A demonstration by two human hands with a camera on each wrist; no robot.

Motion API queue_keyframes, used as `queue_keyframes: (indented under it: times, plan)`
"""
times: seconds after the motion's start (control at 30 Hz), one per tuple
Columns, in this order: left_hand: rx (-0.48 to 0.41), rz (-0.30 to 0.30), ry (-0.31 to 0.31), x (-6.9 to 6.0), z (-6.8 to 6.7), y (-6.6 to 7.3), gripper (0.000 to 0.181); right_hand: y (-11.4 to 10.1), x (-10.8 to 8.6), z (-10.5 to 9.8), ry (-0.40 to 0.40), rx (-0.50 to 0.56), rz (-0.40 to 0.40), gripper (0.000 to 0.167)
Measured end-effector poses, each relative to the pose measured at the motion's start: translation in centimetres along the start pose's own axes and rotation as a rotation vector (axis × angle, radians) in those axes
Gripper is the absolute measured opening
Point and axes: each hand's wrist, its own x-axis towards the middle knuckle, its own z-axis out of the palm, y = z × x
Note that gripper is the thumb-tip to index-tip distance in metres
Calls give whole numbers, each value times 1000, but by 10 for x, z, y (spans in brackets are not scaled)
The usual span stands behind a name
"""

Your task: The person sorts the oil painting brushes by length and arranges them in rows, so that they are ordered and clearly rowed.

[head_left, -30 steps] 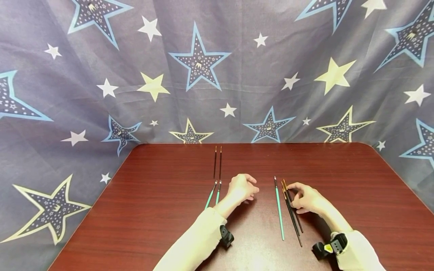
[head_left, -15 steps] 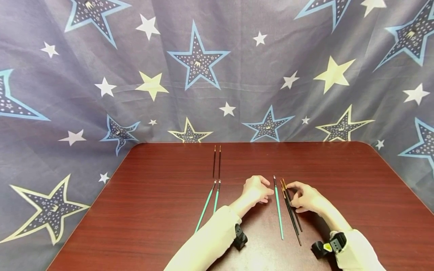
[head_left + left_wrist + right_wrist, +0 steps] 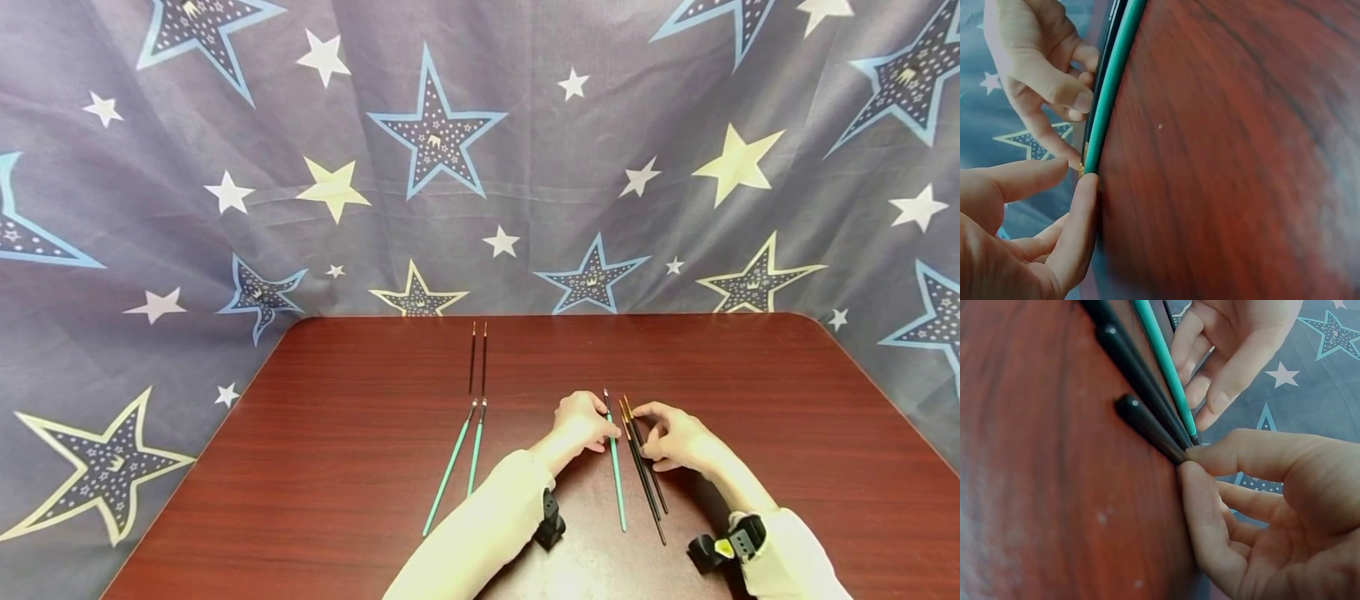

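While the right hand (image 3: 678, 437) pinches the rightmost black brush (image 3: 662, 496) near its bristle end, thumb and forefinger on the handle, I see the left hand (image 3: 583, 419) set more loosely at the single green brush (image 3: 618, 492). On my left wrist feed its thumb stands apart from the forefinger, whose tip appears to touch the brush; I cannot tell how its remaining fingers lie. That green brush lies on the table (image 3: 337, 433) with its bristles pointing far, just left of two other black brushes (image 3: 661, 533), which rest beside the pinched one. Over on the left I have a pair of green brushes (image 3: 449, 471), and beyond them two thin black brushes (image 3: 484, 358) near the far edge.
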Motion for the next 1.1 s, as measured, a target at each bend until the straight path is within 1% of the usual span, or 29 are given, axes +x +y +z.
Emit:
queue_keyframes:
  times: [0.1,0.27,0.33,0.5,0.6,0.7,0.9,1.0,1.1]
  plan:
    - [69,10,28,1,4,0,29,0,0,0,-5,-2,-5,55]
    - [233,44,70,0,7,2,32,-1,-1,0,-8,-12,-4,57]
    - [299,47,86,0,7,2,32,-1,-1,0,-8,-10,-6,57]
    - [457,51,111,-1,7,2,30,0,0,0,-9,1,-9,58]
    - [514,63,112,0,6,3,30,1,0,0,-10,3,-7,58]
    - [527,68,107,1,5,4,30,1,0,0,-11,2,-8,57]
    - [485,80,101,3,4,2,25,2,0,0,-14,3,-7,57]
    - [438,69,95,4,5,2,23,2,1,0,-11,1,-7,56]
    - [334,48,77,4,4,1,22,3,1,0,-7,-2,-8,55]
